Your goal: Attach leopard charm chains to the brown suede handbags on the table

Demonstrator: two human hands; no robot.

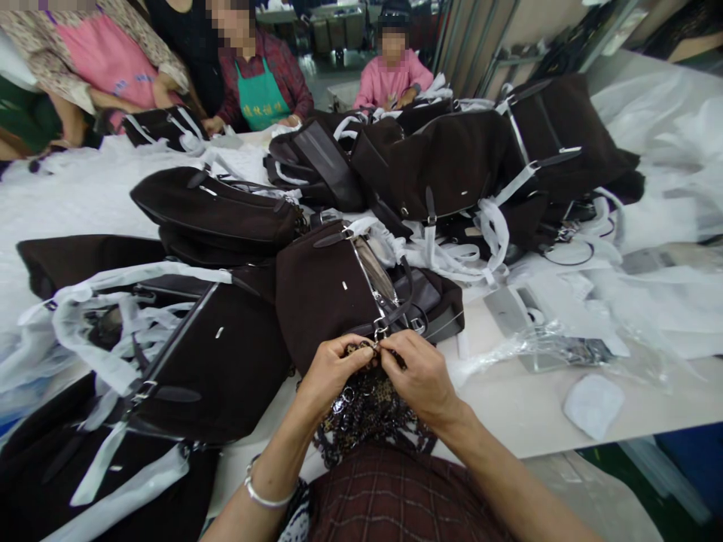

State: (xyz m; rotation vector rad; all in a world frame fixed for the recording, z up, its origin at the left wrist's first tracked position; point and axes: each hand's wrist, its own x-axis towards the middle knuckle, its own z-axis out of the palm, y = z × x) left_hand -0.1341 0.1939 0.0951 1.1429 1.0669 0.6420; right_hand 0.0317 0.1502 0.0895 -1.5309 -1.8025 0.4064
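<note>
you work both bare hands at the near edge of a dark brown bag (pixel 324 293) on a pale tabletop (pixel 520 425), the bag lying on its side directly in front of you, its mouth turned to the right. the thumb and forefinger of your left hand (pixel 333 373) and of your right hand (pixel 421 369) meet, pinched on a small metal fitting (pixel 379 330) at the bag's corner; the exact piece between the fingertips is mostly hidden. the join there looks to be midway, neither settled nor let go, while a heap of dark, glossy chain links (pixel 361 414) with tortoiseshell mottling sits loose below your fingers, apparently the part left to deal with. whether the other brown bags (pixel 226 369) around you are finished cannot be told from here. their cloth is matte and felt-like, soft-sided and slumped, set off by smooth leather tabs (pixel 178 394), a small bright plate (pixel 220 332) and straps sleeved in crinkled white wrapping (pixel 93 350). clear, shiny plastic (pixel 542 339) lies crumpled to the right. across the table, a co-worker in a green apron (pixel 260 94) and another in pink (pixel 389 79) stand or sit behind the pile.
</note>
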